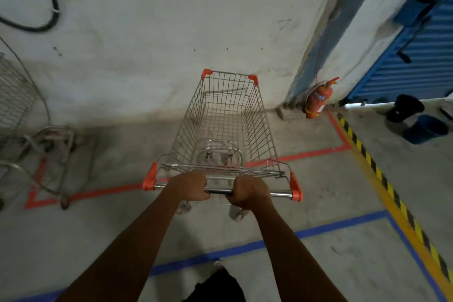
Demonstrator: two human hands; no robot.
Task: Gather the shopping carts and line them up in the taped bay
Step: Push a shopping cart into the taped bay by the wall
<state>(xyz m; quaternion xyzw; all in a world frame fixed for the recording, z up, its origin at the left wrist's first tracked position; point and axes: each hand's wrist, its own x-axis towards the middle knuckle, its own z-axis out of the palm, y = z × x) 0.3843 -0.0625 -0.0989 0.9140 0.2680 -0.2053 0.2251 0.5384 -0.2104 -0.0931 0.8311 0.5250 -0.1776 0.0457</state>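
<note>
1. A second cart (29,127) is being kept over the red taped bay's (98,193) left corner, pretty blurry.
2. The cart handle (220,191) is being gripped by the left hand (190,185), fingers curled round it.
3. It's also being gripped by the right hand (247,191); the wire cart (225,120) is being held straddling the bay's front tape line.
4. A fire extinguisher (318,99) is being propped at the bay's far right corner.

Premises present as a shop's service or storage area: bare concrete floor (318,191) marked with red tape (306,154) and hazard striping (382,174), wire shopping carts (225,120), fire extinguisher (318,100) and blue roller shutter (411,56) at two o'clock.
</note>
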